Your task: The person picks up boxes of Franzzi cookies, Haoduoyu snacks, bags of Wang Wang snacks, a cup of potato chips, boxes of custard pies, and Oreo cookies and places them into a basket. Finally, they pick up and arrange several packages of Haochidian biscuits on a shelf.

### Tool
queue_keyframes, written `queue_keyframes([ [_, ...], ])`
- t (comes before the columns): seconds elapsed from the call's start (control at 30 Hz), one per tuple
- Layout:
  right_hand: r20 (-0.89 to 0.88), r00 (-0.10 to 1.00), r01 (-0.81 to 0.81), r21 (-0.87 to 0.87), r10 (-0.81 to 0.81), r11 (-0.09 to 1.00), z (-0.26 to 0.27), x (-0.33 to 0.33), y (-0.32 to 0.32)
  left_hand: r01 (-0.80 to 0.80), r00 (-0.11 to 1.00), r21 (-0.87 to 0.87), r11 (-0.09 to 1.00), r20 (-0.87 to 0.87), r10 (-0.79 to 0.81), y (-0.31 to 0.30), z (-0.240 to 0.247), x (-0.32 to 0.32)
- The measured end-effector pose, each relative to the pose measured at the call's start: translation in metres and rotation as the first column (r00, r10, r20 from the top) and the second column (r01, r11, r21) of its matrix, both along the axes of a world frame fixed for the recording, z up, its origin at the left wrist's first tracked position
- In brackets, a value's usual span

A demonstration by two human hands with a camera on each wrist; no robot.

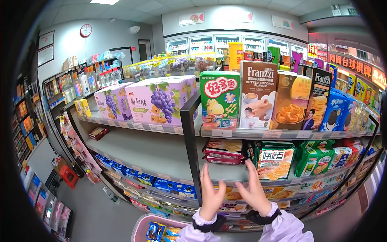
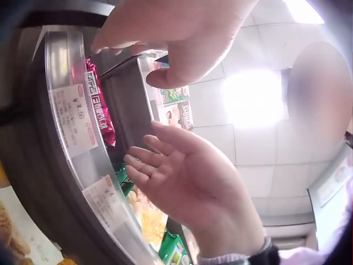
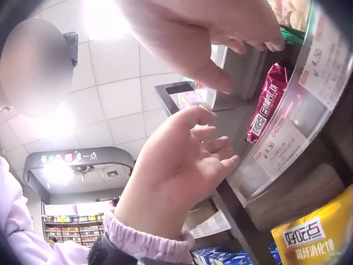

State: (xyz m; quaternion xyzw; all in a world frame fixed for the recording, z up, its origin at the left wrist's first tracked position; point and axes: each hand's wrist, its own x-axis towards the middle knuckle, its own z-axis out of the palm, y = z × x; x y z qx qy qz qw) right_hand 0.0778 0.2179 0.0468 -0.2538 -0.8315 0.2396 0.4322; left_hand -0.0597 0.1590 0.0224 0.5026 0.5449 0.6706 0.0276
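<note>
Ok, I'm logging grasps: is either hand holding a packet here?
No, the left hand and right hand are both open and empty, raised in front of the red packets on the shelf.

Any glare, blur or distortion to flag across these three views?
Head view: strong fisheye bending, black vignette, left hand and right hand sharp. Left wrist view: ceiling light blown out, shelf rail soft. Right wrist view: glare along the top.

Head: faces the shelf point(image 1: 161, 155) head-on, mid-range; left grip point(image 1: 211, 195) and right grip point(image 1: 256, 191) at 6 o'clock.
Left wrist: close under its grip, looking up to the ceiling point(image 2: 259, 138); rail point(image 2: 71, 110) at 9 o'clock.
Right wrist: likewise; rail at 3 o'clock.
Shared: both grips, rail, red packet point(image 3: 267, 102).
</note>
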Motion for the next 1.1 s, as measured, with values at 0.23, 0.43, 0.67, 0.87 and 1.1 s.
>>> queue_keyframes([
  [0.23, -0.057, 0.996, 0.064, -0.002, -0.064, 0.998, -0.008, -0.031, 0.037, -0.253, 0.96, -0.029, 0.967, -0.131, 0.247, 0.051, 0.01, -0.014],
  [0.43, -0.052, 0.997, 0.054, -0.067, -0.058, 0.996, -0.014, -0.033, 0.049, -0.359, 0.933, -0.03, 0.933, -0.052, 0.357, 0.077, 0.017, -0.031],
  [0.67, -0.047, 0.994, 0.092, -0.069, -0.095, 0.993, -0.017, -0.038, 0.053, -0.284, 0.937, -0.248, 0.926, 0.132, 0.323, 0.101, 0.005, -0.057],
  [0.87, -0.029, 0.995, 0.094, -0.086, -0.097, 0.992, -0.022, -0.041, 0.056, -0.217, 0.951, -0.237, 0.947, 0.168, 0.26, 0.089, 0.017, -0.054],
  [1.1, -0.109, 0.994, -0.043, -0.331, 0.007, 0.943, 0.006, -0.031, 0.029, -0.267, 0.947, -0.134, 0.954, 0.149, 0.286, 0.083, 0.024, -0.045],
])
